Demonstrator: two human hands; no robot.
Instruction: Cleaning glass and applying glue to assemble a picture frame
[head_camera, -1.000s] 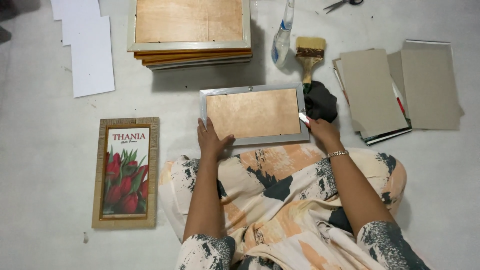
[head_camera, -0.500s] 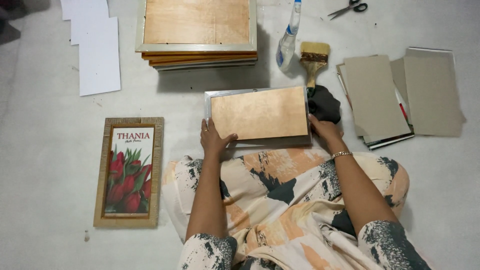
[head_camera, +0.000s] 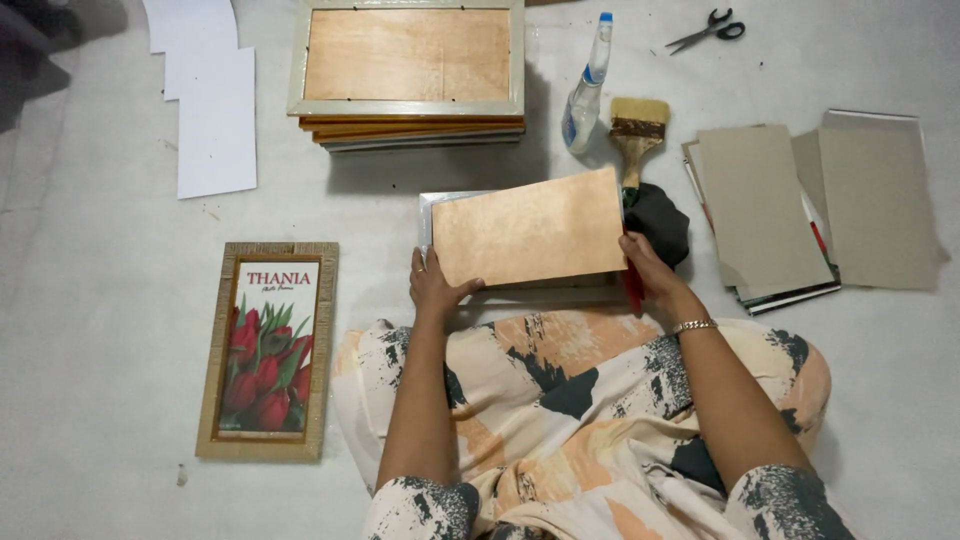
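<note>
Pale grey floor (head_camera: 90, 330), scuffed; frame stack (head_camera: 410, 75) far centre, white sheets (head_camera: 215, 120) far left, grey boards (head_camera: 800, 200) right, tulip picture (head_camera: 268, 350) near left. Brown backing board (head_camera: 525, 228), plain and mottled, tilted above a silver frame (head_camera: 440, 205) at centre. Left hand (head_camera: 432, 285) grips its near-left corner, thumb on top; right hand (head_camera: 650, 268) closed on its right edge.

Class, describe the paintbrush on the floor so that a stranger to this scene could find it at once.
Start at the tall stack of picture frames at the top centre of the floor. To its right stands a clear spray bottle with a blue tip, and the paintbrush lies just beside that. It is the only tool with a wide, flat head of pale bristles and a wooden handle.
</note>
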